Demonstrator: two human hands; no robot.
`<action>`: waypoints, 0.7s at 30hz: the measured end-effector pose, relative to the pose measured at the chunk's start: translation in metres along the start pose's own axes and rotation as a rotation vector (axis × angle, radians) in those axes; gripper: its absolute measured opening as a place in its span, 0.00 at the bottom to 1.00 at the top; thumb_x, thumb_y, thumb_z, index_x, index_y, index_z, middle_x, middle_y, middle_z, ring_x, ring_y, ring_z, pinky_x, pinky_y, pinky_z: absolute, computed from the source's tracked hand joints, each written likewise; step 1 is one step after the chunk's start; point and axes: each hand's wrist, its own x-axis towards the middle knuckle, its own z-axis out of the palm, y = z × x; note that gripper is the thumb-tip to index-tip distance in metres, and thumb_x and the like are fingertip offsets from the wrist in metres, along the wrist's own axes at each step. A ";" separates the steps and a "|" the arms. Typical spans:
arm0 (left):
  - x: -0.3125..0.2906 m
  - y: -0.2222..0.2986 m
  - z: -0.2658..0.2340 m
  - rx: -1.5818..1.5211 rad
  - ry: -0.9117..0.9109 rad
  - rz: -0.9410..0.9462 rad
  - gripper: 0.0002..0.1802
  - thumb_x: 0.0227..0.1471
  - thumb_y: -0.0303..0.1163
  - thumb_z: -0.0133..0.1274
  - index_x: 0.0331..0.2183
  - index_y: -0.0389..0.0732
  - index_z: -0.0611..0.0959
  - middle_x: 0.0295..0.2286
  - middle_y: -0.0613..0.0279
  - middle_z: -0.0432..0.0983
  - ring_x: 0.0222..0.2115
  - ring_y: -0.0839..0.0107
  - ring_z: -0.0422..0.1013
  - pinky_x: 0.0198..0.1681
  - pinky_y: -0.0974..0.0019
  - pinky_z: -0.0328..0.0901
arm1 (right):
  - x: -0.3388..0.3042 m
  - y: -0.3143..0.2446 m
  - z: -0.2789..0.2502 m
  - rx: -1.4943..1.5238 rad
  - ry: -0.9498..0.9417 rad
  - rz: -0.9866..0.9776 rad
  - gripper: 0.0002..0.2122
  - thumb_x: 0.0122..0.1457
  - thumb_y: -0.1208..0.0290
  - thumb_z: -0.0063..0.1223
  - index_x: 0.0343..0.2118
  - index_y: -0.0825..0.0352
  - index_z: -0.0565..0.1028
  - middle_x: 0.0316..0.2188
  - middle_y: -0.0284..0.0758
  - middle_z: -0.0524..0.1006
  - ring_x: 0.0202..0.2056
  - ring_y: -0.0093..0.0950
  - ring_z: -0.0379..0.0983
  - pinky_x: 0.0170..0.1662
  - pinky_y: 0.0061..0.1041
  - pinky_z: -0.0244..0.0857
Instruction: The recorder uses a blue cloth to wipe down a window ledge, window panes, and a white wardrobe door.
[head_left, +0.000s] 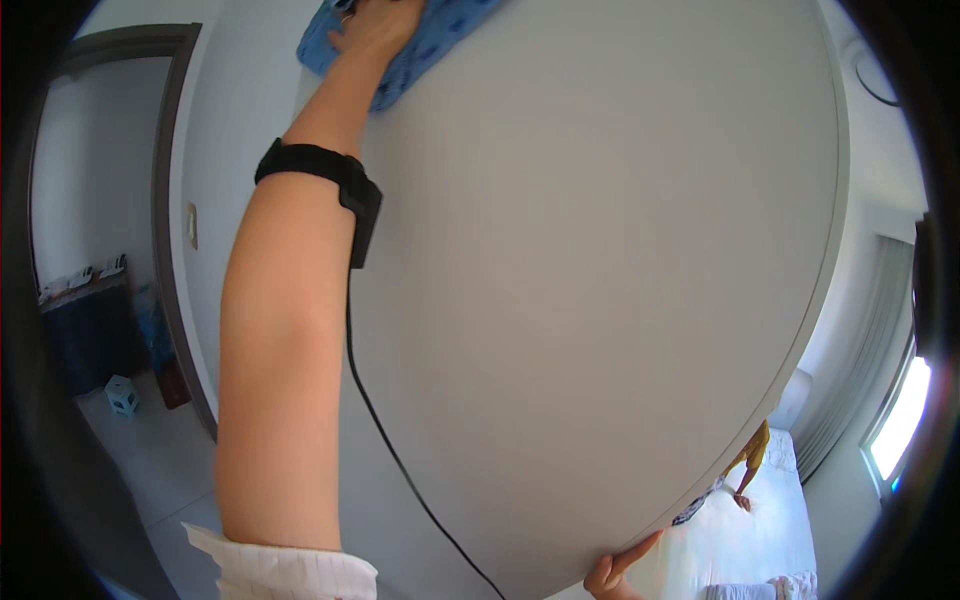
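Blue spotted cloth (430, 55) against the upper left of a broad pale panel (600, 250), running out of view at the top. Left hand (385, 22) laid over it; fingertips cut off, so I cannot tell whether it clutches or merely presses. Right hand (608, 578) at the panel's lower right edge, one digit extended; cannot tell if it grasps. Black strap (310, 160) on left forearm (285, 330), black cable (402, 460) trailing down. Beyond the edge I note another person (752, 465) in mustard, hand on white bed (725, 545); curtain (850, 370) beside bright window (900, 415). Far left: dark-framed doorway (164, 200), pale stool (121, 395) beyond
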 end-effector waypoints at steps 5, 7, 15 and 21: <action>-0.084 0.076 0.012 0.021 0.070 0.153 0.38 0.46 0.54 0.45 0.54 0.41 0.64 0.54 0.47 0.57 0.54 0.45 0.53 0.57 0.41 0.42 | 0.028 -0.022 0.005 0.099 0.042 -0.050 0.37 0.57 0.57 0.32 0.59 0.75 0.28 0.61 0.51 0.25 0.62 0.43 0.18 0.60 0.45 0.16; -0.124 0.101 0.016 0.002 0.186 0.373 0.36 0.45 0.53 0.46 0.50 0.38 0.68 0.50 0.44 0.62 0.52 0.45 0.57 0.55 0.38 0.44 | 0.031 -0.021 0.004 0.125 0.035 -0.127 0.37 0.58 0.56 0.31 0.59 0.74 0.29 0.61 0.50 0.26 0.63 0.42 0.22 0.60 0.43 0.21; -0.298 0.169 0.003 -0.241 -0.045 0.509 0.37 0.39 0.58 0.49 0.51 0.51 0.71 0.54 0.45 0.56 0.58 0.36 0.37 0.55 0.30 0.27 | 0.029 -0.015 0.025 0.308 0.089 -0.035 0.36 0.59 0.53 0.29 0.60 0.75 0.33 0.62 0.47 0.35 0.63 0.37 0.34 0.62 0.33 0.29; -0.431 0.129 -0.005 -0.206 -0.359 0.406 0.41 0.38 0.61 0.49 0.54 0.53 0.67 0.56 0.50 0.52 0.57 0.33 0.35 0.53 0.29 0.27 | 0.024 0.022 0.018 0.782 -0.152 -0.208 0.30 0.62 0.58 0.28 0.60 0.75 0.39 0.62 0.47 0.40 0.62 0.39 0.39 0.62 0.35 0.34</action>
